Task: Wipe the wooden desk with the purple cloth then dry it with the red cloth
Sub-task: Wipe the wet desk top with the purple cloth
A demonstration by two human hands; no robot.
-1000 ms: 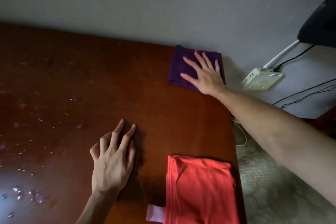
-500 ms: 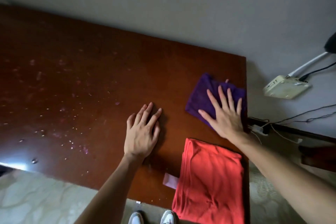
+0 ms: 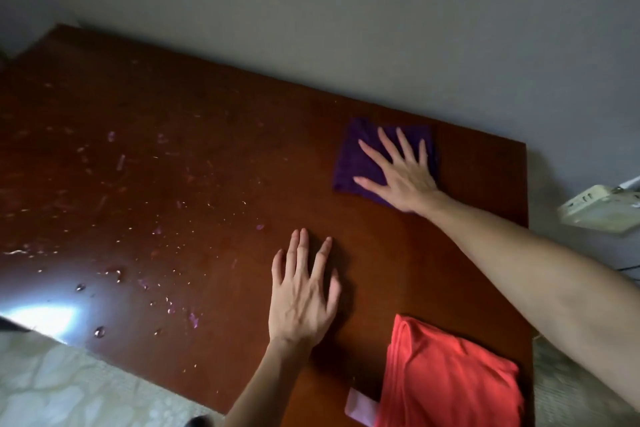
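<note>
The wooden desk (image 3: 207, 156) is dark reddish brown, with water drops (image 3: 100, 331) scattered over its left half. A folded purple cloth (image 3: 351, 156) lies on the desk's far right part. My right hand (image 3: 401, 177) rests flat on it, fingers spread, pressing it down. Nearer to me, my left hand (image 3: 303, 295) lies flat on bare wood with its fingers apart and nothing in it. The red cloth (image 3: 450, 381) sits folded at the near right corner, a little to the right of my left hand.
A grey wall runs along the desk's far edge. A white power strip (image 3: 602, 211) with cables lies past the right edge. A small pink tag (image 3: 360, 406) lies beside the red cloth. Pale patterned floor (image 3: 69, 385) shows below the near edge.
My right hand has slid the purple cloth away from the red cloth, toward the wall and a little left of the right edge. My left hand stays planted on the wood.
</note>
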